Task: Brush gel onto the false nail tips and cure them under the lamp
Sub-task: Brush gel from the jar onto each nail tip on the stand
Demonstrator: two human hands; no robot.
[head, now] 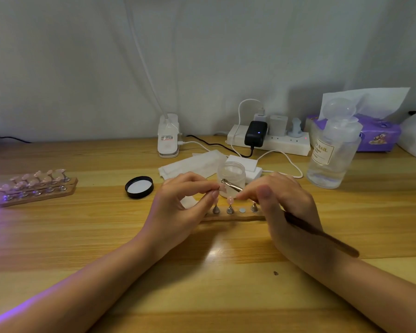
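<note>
Fingers of the left hand (178,205) curl, pinching a small pink false nail tip (222,187) above the narrow wooden holder strip (233,216). Just beside that pinch, the right hand (288,207) grips a long dark-handled brush (322,234), its metal ferrule (231,185) angled toward the tip before the clear gel jar (232,173).

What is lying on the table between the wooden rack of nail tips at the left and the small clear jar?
In the head view, one round black lid lies there, white inside facing up.
</note>
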